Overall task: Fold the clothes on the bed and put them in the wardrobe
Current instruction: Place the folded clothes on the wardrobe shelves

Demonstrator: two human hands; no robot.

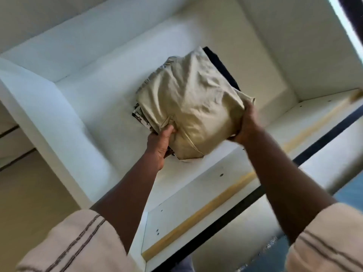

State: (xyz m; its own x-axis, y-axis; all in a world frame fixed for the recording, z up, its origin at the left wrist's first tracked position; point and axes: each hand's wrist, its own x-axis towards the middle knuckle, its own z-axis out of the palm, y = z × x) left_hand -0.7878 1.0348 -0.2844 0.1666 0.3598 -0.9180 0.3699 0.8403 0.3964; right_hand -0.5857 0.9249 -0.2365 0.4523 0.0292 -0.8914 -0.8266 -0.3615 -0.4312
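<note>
View up into a white wardrobe compartment (110, 61). A stack of folded clothes (192, 107) sits at mid-width over the shelf board (196, 183), and both hands hold it. The left hand (160, 143) grips the stack's near-left corner, thumb on top and fingers underneath. The right hand (247, 122) clasps the near-right corner, its fingers curled round the edge. A beige garment (196, 95) lies on top. A patterned garment (140, 116) shows at the left edge and a dark garment (220, 65) at the far-right edge. Whether the stack's underside rests on the board cannot be told. Bare board lies on both sides of the stack, between it and the left partition (45, 107) and the right wall (314, 55). A tan strip (216, 203) runs along the board near its dark front edge (245, 205). Striped sleeves (74, 242) cover the upper arms.
</note>
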